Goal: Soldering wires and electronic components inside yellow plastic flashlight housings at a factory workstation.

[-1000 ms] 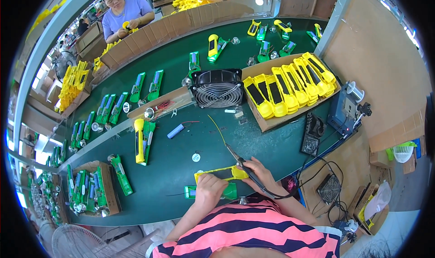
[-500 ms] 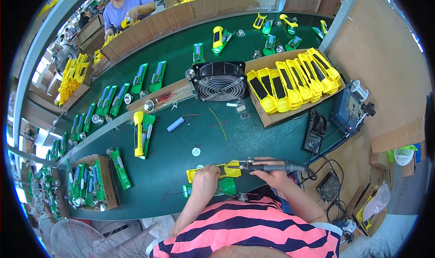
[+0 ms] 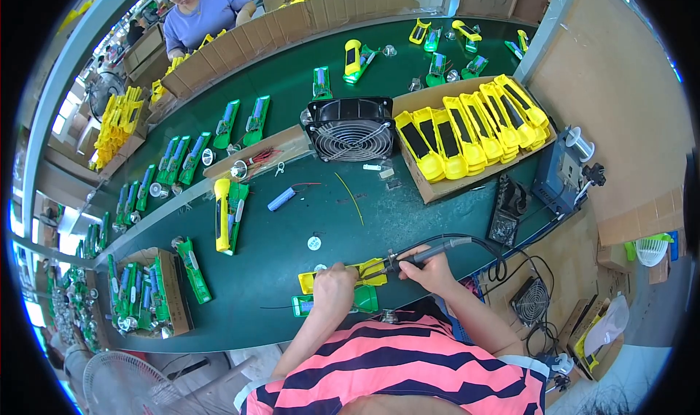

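Observation:
In front of me lies a yellow plastic flashlight shell (image 3: 311,281), its hollow side facing up. My left hand (image 3: 334,287) has its fingers closed on the shell's middle and covers part of it. My right hand (image 3: 432,270) grips a soldering iron (image 3: 437,250) by its dark handle. The iron slants down to the left, its tip inside the shell near my left fingertips; whether it touches is too small to tell. Just nearer to me is a green flashlight shell (image 3: 366,299), partly hidden by my left wrist, with a reflector (image 3: 390,316) at its right end.
A black fan (image 3: 352,130) stands beyond my hands. Right of it, a cardboard box (image 3: 429,194) holds several yellow shells. The soldering station (image 3: 558,178) is at the right, its cable looping nearby. Left are a blue battery cell (image 3: 281,199) and a carton (image 3: 179,309) of green shells.
The soldering iron has swung from nearly level to sloping up rightward, and its cable now arches higher. My right hand shifted slightly left. Across the partition, a person's raised hand moved away.

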A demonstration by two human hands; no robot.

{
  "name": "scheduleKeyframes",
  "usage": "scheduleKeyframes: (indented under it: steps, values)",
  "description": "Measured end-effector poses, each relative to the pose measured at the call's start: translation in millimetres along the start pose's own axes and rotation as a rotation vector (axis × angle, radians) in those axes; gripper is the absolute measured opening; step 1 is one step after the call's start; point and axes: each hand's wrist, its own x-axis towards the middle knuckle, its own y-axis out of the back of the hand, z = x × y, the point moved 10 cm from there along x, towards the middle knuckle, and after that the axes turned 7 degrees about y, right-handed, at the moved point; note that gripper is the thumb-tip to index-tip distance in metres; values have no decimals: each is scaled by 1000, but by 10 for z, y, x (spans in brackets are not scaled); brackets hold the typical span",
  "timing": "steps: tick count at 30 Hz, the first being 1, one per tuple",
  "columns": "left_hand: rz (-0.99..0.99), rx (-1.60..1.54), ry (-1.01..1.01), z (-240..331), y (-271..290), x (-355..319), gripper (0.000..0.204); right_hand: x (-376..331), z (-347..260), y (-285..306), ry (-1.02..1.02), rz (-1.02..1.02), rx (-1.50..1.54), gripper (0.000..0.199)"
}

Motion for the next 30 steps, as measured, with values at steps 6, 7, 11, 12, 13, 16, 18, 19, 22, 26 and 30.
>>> scheduleKeyframes:
  steps: [6, 7, 11, 12, 13, 16, 18, 19, 22, 26, 30]
  values:
    - [-9, 24, 1, 8, -10, 9, 3, -37, 19, 25, 2, 24, -7, 11]
    - [-11, 24, 5, 6, -8, 12, 3, -42, 11, 30, 8, 28, -13, 12]
    - [0, 2, 15, -10, 2, 20, 3, -81, -28, 23, 27, 7, -67, 13]
    - [1, 3, 15, -14, 1, 19, 3, -111, -55, 39, 61, 19, -74, 14]
    - [-4, 12, 21, -20, -13, 20, 3, -139, -83, 54, 95, 31, -82, 14]
    - [1, 21, 30, -35, -22, 18, 3, -215, -243, 110, 180, 113, 26, 13]
    - [13, 19, 33, -45, -6, 15, 3, -273, -426, 45, 236, 92, -75, 15]
    - [15, 19, 36, -45, -6, 17, 3, -317, -536, -8, 291, 75, -175, 18]
    - [19, 15, 41, -41, 7, 22, 3, -378, -347, -251, 218, 14, -251, 43]
    - [30, -33, 55, -12, 50, 32, 4, -376, -337, -604, 337, -185, -443, 68]
    - [27, -16, 64, -7, 74, 27, 5, -396, -211, -742, 389, -306, -488, 74]
